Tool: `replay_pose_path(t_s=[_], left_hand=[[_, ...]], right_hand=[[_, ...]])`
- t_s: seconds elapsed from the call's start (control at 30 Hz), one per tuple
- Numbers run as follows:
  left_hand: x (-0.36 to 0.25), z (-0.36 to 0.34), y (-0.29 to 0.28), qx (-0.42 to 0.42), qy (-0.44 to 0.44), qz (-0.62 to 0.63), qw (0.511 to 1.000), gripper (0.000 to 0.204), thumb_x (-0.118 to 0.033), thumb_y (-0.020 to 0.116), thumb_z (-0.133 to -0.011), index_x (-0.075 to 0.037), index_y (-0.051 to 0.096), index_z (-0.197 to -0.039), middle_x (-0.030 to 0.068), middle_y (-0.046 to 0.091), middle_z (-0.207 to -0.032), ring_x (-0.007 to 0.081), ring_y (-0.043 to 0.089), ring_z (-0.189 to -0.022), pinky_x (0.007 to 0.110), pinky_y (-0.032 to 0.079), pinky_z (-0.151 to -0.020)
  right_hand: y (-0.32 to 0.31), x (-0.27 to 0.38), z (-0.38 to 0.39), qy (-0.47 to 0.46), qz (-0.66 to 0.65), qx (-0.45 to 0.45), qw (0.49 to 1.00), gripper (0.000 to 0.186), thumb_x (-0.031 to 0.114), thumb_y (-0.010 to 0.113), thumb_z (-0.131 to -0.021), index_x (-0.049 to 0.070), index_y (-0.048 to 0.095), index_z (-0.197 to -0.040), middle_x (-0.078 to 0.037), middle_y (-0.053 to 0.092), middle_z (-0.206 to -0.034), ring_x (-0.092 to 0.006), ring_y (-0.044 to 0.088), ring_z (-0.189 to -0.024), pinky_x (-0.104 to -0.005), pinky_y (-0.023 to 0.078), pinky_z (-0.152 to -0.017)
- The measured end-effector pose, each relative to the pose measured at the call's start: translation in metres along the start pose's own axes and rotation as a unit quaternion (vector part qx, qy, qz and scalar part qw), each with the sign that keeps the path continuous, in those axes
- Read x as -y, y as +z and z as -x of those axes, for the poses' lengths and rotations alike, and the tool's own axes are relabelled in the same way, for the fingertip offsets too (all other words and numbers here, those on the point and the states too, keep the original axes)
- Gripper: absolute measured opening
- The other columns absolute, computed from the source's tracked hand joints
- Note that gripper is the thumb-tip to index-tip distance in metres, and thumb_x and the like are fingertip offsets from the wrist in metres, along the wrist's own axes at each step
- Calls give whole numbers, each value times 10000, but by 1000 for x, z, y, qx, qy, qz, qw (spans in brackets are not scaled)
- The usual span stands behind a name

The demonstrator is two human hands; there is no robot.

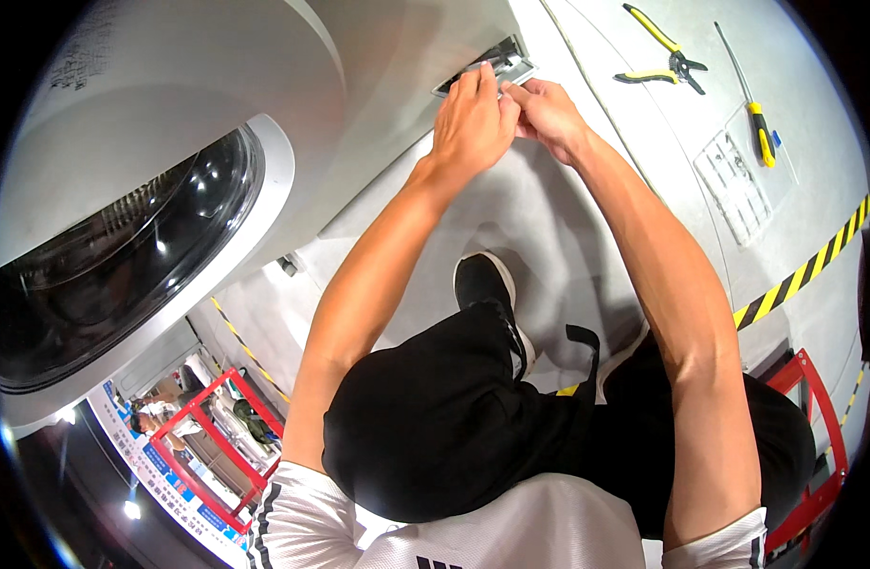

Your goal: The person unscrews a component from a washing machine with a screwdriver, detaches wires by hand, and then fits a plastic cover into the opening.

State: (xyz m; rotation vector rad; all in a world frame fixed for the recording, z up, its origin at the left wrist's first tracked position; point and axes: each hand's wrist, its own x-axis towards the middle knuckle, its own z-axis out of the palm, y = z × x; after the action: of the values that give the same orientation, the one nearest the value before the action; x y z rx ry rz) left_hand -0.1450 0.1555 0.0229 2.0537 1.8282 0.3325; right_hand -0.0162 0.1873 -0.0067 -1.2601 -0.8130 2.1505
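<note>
A silver-grey front-loading washing machine (378, 123) stands at my left, with its round dark glass door (160, 237). Low on its front is a small rectangular recess (511, 57) with dark parts inside. My left hand (473, 121) reaches to this recess, fingers bent together over its near edge. Right beside it, my right hand (549, 116) is closed in a pinch at the recess's lower corner, its fingertips almost meeting the left thumb. Whatever the fingers hold is hidden by the hands.
Yellow-and-black cutting pliers (677, 59), a screwdriver (759, 128) and a clear plastic grid (733, 185) lie on the pale floor at the right. A thin cable (596, 90) runs along the floor. Striped tape (805, 270) and red frames (819, 427) stand around me.
</note>
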Motion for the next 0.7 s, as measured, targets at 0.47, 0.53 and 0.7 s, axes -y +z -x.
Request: replay_pose_path(t_s=[0.47,0.53,0.7], left_hand=[[12,-35,16,-14,-284,257,924,599,-515,440,-903,32,674,-839,155,657,-750,262,624,-755,376,474,-741],[12,-44,16,17,-306,246,920,601,-507,427,-905,37,674,-845,189,661,-797,304,623,-819,393,462,-788],[15,-49,31,-25,-329,214,920,601,-502,431,-913,49,671,-894,145,652,-845,228,584,-793,359,439,-753]], right_hand=[[0,8,7,19,-54,-25,998,361,288,522,-932,-42,546,-1076,-121,622,-921,-195,655,-789,-289,557,-703],[-4,8,7,20,-48,-30,998,383,312,523,-931,-47,532,-1063,-132,619,-935,-198,651,-812,-290,552,-722],[-8,6,4,21,-15,-40,999,403,327,525,-933,-64,499,-1023,-161,612,-956,-198,648,-841,-275,546,-737]])
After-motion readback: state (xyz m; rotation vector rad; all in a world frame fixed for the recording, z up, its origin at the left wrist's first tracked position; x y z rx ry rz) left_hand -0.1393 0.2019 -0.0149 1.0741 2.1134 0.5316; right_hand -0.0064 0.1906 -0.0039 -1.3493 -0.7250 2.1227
